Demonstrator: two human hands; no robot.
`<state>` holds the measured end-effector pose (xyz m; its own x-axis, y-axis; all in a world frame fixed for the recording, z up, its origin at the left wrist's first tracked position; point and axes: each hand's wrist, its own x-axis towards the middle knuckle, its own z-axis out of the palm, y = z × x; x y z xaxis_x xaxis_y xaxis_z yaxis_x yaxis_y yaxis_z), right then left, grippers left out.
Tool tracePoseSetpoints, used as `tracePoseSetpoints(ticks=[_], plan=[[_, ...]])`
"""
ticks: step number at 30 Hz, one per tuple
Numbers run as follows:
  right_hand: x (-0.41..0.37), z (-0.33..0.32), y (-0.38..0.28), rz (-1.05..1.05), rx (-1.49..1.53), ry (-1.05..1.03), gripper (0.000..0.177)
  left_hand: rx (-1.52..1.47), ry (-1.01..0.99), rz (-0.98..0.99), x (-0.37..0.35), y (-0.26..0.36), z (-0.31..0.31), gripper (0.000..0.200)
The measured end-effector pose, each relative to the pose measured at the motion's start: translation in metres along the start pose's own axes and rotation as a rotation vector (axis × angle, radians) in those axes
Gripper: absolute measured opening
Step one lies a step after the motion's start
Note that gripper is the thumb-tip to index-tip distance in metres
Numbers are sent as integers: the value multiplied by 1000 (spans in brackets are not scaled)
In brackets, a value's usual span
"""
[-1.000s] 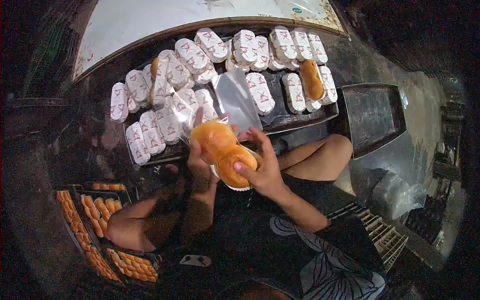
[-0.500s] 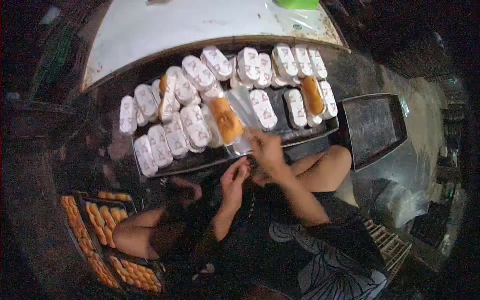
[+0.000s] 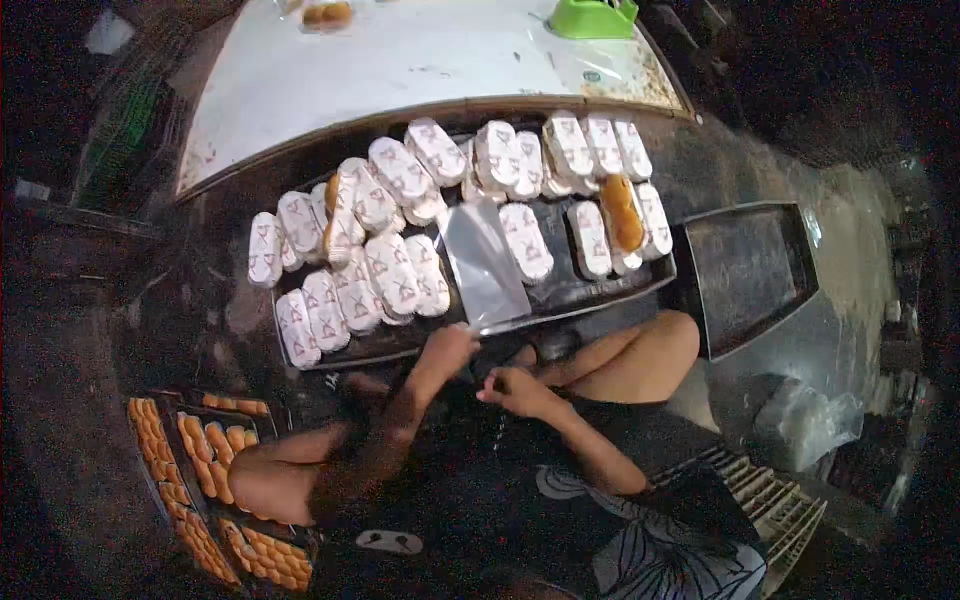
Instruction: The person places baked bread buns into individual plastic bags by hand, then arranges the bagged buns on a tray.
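reaching up to the near rim of the black tray [image 3: 575, 291], the left hand [image 3: 447, 352] is seen with its back turned to the camera and its fingers drawn close together, at the lower edge of the clear plastic sleeves [image 3: 487, 262]. whether those sleeves are pinched or only met by the fingertips cannot be told, nor can the exact gap of that grip. the right hand [image 3: 515, 391] is held lower, just beside the left and apart from it, over the dark clothing; its fingers are curled and its thumb is brought in to a narrow pinch, in which no bun is held. whether something thin is caught there cannot be told.

the sleeves are laid flat and slanted in the tray, between paper-covered buns [image 3: 390, 272] on the left and a single white-papered piece [image 3: 525, 243] on the right. above them, more pieces are set side by side and partly stacked, their printed paper turned upward. near the tray's right end, a brown bun [image 3: 622, 214] is shown bare side up, resting upon papered ones.

beyond the tray, a bun pack [image 3: 327, 16] and a green object [image 3: 593, 18] are placed on the white surface [image 3: 430, 60]. at the lower left, trays of buns [image 3: 265, 555] are seen.
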<state>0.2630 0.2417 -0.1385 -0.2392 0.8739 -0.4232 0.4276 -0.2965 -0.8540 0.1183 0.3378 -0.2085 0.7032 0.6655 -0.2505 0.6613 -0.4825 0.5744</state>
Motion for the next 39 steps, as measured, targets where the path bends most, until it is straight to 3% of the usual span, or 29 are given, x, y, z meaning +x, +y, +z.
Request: tracePoseSetpoints(ticks=[1, 2, 4, 8, 10, 11, 12, 14, 15, 16, 18, 19, 20, 22, 23, 24, 26, 27, 28, 29, 30, 31, 32, 34, 36, 38, 39], plan=[[-5, 2, -4, 146, -33, -16, 21, 46, -17, -19, 3, 3, -9, 17], [-1, 5, -2, 159, -23, -7, 21, 96, -35, -32, 6, 16, -28, 16], [7, 9, 4, -1, -382, 569, 18, -24, -18, -17, -2, 54, -69, 14], [12, -12, -8, -58, -329, 638, 14, -381, 182, -17, -2, 85, -74, 12], [4, -33, -39, 206, 482, 470, 17, -536, 453, -160, -3, 101, -74, 15], [6, -46, -44, 49, 304, 509, 23, -488, 487, -147, -4, 108, -69, 16], [5, -47, -42, 61, 307, 511, 23, -492, 475, -150, -6, 110, -67, 16], [5, -51, -40, -201, -119, 843, 27, -882, 443, -192, -6, 110, -73, 14], [4, -48, -31, -133, -99, 727, 30, -1024, 305, -216, -8, 110, -82, 15], [2, -45, -25, -133, -101, 726, 30, -1026, 306, -217, -8, 103, -78, 15], [-4, -37, -17, -404, -293, 558, 32, -752, 453, -147, -8, 89, -64, 15], [-3, -32, -15, -244, -241, 521, 30, -543, 516, -182, -10, 113, -87, 13], [-3, -37, -23, -243, -234, 522, 30, -538, 511, -184, -12, 119, -82, 13], [-1, -62, -39, 118, 779, 305, 26, -301, 574, 20, -17, 132, -71, 9], [5, -70, -44, 155, 1130, 407, 24, -305, 564, 20, -16, 137, -64, 9], [13, -75, -49, 57, 1059, 539, 34, -564, 613, 2, -16, 143, -56, 17], [25, -62, -73, -276, 1333, 670, 41, -1072, 726, -19, -6, 144, -47, 37], [23, -51, -71, -252, 1629, 419, 44, -1496, 831, -108, 7, 135, -38, 44], [20, -34, -60, -217, 1903, 142, 47, -1495, 840, -101, 8, 121, -42, 44], [24, -15, -36, -167, 1930, -102, 49, -1783, 612, -143, 2, 98, -52, 43], [33, -21, -22, -172, 1931, -108, 49, -2047, 351, -185, -2, 76, -60, 43], [42, -42, -5, -204, 1283, -181, 49, -2021, 361, -333, -2, 57, -55, 42], [52, -60, 9, -223, 646, -222, 48, -2003, 354, -345, -2, 58, -60, 42], [80, -92, 23, -126, -276, 379, 55, -1853, 852, -317, -3, 64, -76, 37], [111, -114, 97, -347, -847, 535, 60, -1970, 854, -257, -12, 64, -96, 35], [99, -143, 102, -253, -552, 426, 64, -2313, 803, -246, -16, 72, -121, 35], [87, -154, 74, -17, -428, 440, 57, -2401, 746, -156, -18, 62, -123, 37]])
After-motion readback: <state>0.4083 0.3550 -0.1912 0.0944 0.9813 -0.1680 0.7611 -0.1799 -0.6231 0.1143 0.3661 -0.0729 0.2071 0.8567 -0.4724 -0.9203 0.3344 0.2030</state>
